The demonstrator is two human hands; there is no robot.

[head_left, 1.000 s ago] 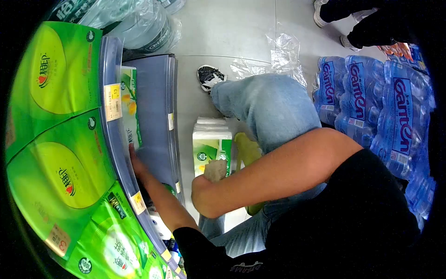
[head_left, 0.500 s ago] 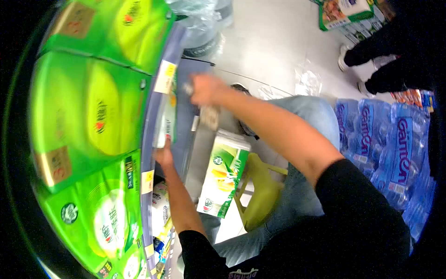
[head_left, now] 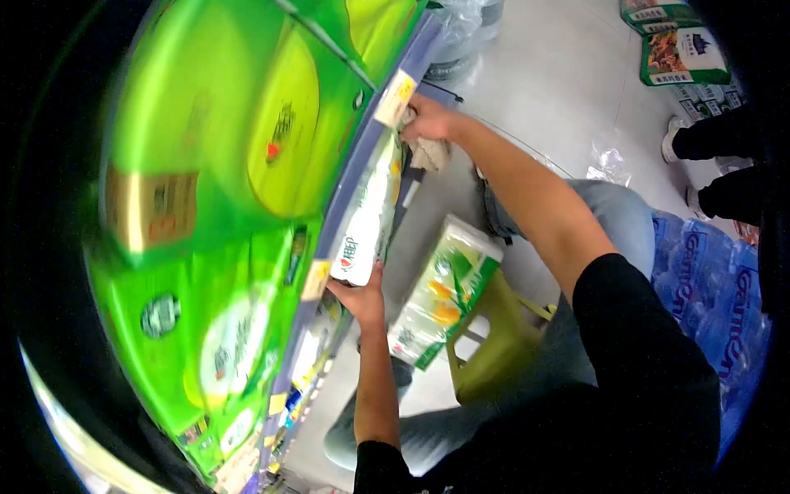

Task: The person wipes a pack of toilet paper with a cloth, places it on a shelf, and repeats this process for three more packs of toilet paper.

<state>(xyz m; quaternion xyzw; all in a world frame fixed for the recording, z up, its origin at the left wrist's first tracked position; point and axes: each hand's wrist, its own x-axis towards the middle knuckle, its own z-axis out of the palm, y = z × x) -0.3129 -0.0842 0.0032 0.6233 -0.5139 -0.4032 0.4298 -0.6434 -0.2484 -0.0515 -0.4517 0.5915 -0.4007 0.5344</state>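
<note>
A white-and-green tissue pack [head_left: 362, 218] lies slanted on the lower shelf, partly under the shelf edge. My left hand [head_left: 362, 300] grips its lower end, with the thumb on the pack's right side. At the pack's upper end, my right hand [head_left: 428, 119] is closed on a beige cloth [head_left: 430, 154] that hangs below the fingers. Part of the right hand's fingertips is hidden by the shelf edge. Another tissue pack [head_left: 448, 288], with yellow flowers, rests on an olive-green stool [head_left: 494, 342] between my legs.
Large green packs [head_left: 239, 123] fill the shelf above, behind a grey rail with price tags [head_left: 395, 97]. Wrapped water bottles [head_left: 699, 272] stand at the right. A person's legs [head_left: 720, 136] are at the upper right, near food packs [head_left: 683, 56]. Plastic scraps [head_left: 609, 163] lie on the floor.
The view has shifted, so the shelf and packs appear larger and more tilted. My right hand with the cloth has come in to the pack's upper end; more of the pack shows.
</note>
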